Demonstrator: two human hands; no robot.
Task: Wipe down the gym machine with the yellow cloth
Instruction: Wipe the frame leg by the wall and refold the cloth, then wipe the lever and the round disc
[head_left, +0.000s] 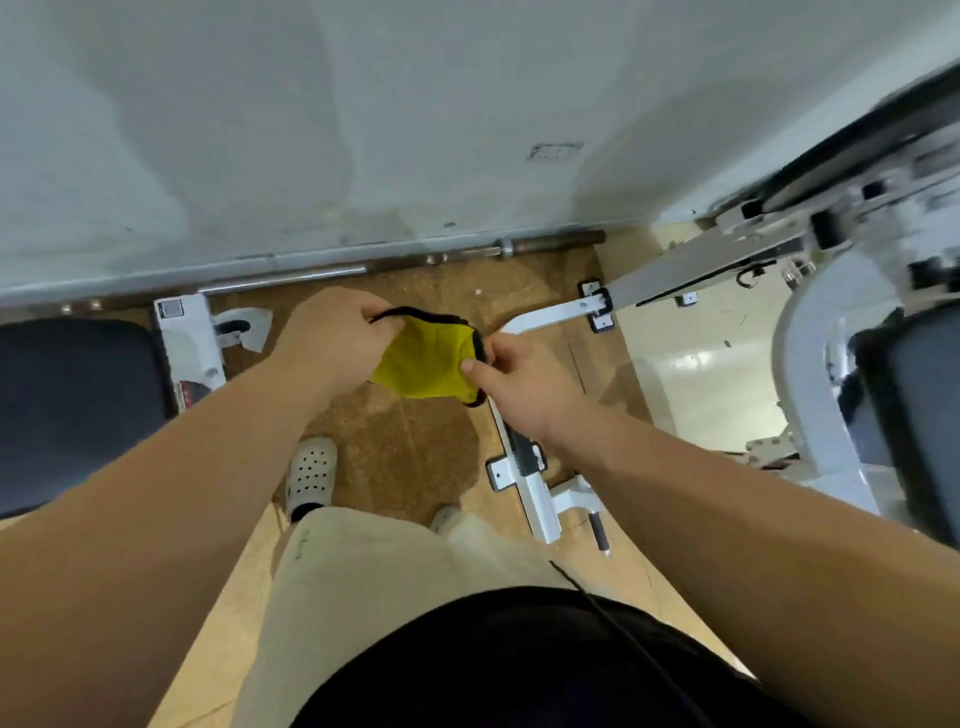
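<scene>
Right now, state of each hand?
Left hand: pinches the yellow cloth by its black-trimmed edge.
Right hand: pinches the cloth's opposite edge.

Head view: above the floor (405, 452), looking steeply down.
Nearness: close; forearms (171, 493) reach out over the floor.

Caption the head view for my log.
The left hand and right hand hold the yellow cloth between them, beside the white gym machine.
</scene>
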